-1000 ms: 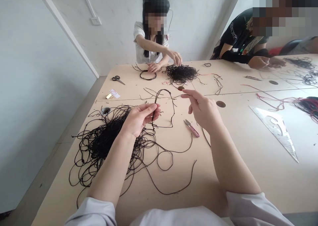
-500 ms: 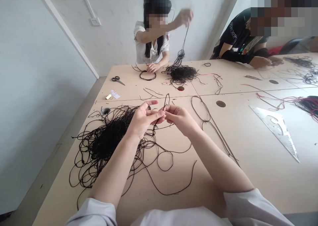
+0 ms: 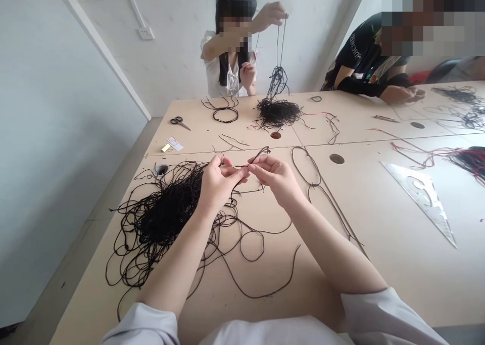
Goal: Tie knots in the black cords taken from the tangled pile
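Close together above the table, my left hand (image 3: 223, 179) and my right hand (image 3: 273, 175) both pinch a black cord (image 3: 261, 153). A short doubled end of it sticks up past my right fingers, and another stretch hangs below my left fingers. The exact shape between the fingertips is partly hidden by them. Under and beside my left forearm lies a large tangled heap of black cords (image 3: 166, 211), with loose strands trailing to the right. To the right of my right hand, a looped, knotted black cord (image 3: 307, 168) lies flat on the table.
Across the table (image 3: 379, 203), a person (image 3: 231, 77) lifts black cords from a second heap (image 3: 278, 112). Scissors (image 3: 180, 123) and a coiled cord ring (image 3: 225, 115) lie near them. Another person (image 3: 364, 57) leans in at the right. A clear set square (image 3: 420, 196) lies at right.
The cord end above my fingers has tipped to the right, and my right hand has shifted slightly. Opposite, the person's lower hand has left the table, and the lifted cords have spread apart.
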`<state>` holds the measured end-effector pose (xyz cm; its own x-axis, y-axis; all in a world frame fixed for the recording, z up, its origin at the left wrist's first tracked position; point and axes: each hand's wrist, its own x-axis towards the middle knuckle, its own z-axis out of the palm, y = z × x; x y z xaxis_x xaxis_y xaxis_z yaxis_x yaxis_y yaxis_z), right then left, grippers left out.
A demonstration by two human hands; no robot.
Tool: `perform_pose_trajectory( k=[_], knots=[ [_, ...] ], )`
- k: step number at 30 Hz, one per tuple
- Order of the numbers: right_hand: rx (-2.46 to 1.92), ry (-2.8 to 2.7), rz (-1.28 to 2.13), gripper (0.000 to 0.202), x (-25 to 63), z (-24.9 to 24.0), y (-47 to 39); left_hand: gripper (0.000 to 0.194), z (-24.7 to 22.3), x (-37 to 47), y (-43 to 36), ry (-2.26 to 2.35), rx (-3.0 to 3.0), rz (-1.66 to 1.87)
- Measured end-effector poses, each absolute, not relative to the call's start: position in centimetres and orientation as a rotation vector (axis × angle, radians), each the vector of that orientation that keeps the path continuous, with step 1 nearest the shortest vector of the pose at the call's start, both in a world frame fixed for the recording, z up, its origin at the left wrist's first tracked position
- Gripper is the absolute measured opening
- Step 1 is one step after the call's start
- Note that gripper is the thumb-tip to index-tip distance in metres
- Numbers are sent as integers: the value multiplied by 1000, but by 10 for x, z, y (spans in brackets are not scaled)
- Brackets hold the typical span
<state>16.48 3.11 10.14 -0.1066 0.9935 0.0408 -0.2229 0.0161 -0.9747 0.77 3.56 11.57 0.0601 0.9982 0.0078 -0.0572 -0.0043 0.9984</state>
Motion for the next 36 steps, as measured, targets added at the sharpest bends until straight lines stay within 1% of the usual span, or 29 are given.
perform_pose_trajectory(
  k=[2,4,7,10,13,16,19,23,27,29,31,33,36],
  knots=[
    [-991,-1105,1317,30,164,102,31,46,113,9,34,1212,1291,1231],
    [-1007,-1082,1283,30,164,102,31,38,111,9,32,1284,1415,1220],
    [-1004,-1057,1277,30,164,101,32,28,112,9,31,1291,1578,1164],
    [-987,-1047,1306,29,164,98,35,28,112,10,31,1269,1622,1166],
    [-1002,-1072,1317,31,165,95,36,27,113,12,30,1238,1581,1261],
    [-1038,-1111,1329,34,167,95,37,19,115,13,28,1240,1656,1331],
    [-1066,-1159,1376,37,168,95,37,13,114,12,26,1311,1876,1331],
    [-1151,-1217,1338,41,172,94,40,20,106,12,24,1380,2196,1211],
    [-1241,-1370,1388,45,182,93,46,24,93,15,23,1388,2283,1146],
    [-1268,-1461,1426,46,188,92,50,23,86,17,25,1377,2209,1153],
    [-1305,-1508,1398,44,193,88,54,21,76,20,29,1315,2001,1161],
    [-1339,-1538,1358,42,195,79,56,20,63,23,34,1199,1629,1137],
    [-1322,-1532,1393,41,195,55,54,24,39,28,39,972,940,980]
  ],
)
